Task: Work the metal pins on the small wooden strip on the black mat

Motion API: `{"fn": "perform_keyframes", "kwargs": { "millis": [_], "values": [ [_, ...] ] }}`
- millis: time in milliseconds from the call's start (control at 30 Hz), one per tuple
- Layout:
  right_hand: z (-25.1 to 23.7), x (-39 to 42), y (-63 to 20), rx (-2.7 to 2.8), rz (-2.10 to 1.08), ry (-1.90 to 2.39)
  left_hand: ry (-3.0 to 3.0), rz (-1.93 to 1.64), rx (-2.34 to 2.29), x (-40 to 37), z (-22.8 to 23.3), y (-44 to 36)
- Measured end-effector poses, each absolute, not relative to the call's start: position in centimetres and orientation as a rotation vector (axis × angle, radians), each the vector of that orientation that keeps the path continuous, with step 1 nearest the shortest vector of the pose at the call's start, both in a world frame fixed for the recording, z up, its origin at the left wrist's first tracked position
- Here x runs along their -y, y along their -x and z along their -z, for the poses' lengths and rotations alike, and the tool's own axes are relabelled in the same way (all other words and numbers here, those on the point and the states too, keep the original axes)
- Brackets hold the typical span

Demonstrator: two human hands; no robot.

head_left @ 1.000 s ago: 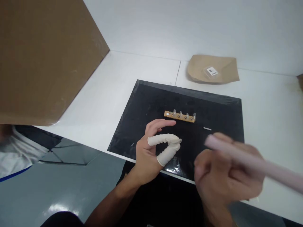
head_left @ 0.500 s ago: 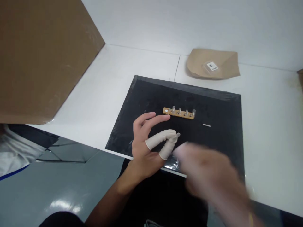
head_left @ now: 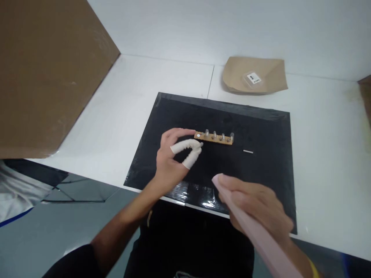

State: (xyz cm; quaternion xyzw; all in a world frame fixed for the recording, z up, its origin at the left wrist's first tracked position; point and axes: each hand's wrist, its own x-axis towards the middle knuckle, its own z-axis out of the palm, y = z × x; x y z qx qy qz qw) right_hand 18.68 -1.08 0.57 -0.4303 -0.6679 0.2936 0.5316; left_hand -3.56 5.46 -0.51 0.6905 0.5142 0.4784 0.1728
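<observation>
A narrow tan circuit strip [head_left: 213, 137] is lying flat on a black mat [head_left: 261, 127], carrying four small clear upright components along its length and a white dot at its left end. A long pale pink stick [head_left: 255, 235] is slanting above the mat's near edge.

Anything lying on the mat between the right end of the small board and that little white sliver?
Nothing: in the head view only bare black mat separates the board from the white sliver.

A single head-worn camera looks forward and steeply down, from close range, onto a white tabletop [head_left: 130, 100] and black mat [head_left: 261, 131].
</observation>
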Motion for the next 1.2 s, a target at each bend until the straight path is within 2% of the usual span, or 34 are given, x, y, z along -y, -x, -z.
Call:
{"fn": "perform_keyframes", "kwargs": {
  "millis": [267,667,933,1200],
  "values": [
    [1.8,3.0,-15.5,1.187,-0.718,1.055,-2.046,-1.06,-1.556,-10.9,3.1,5.5],
    [3.1,3.6,-16.4,1.226,-0.862,1.114,-2.047,-1.029,-1.672,-10.5,3.6,3.6],
    [3.4,3.9,-16.5,1.228,-0.961,1.112,-2.032,-0.845,-1.778,-10.2,2.7,3.5],
    [4.2,3.4,-16.6,1.321,-0.88,1.078,-2.095,-0.74,-1.667,-9.6,2.6,5.5]
  ]
}}
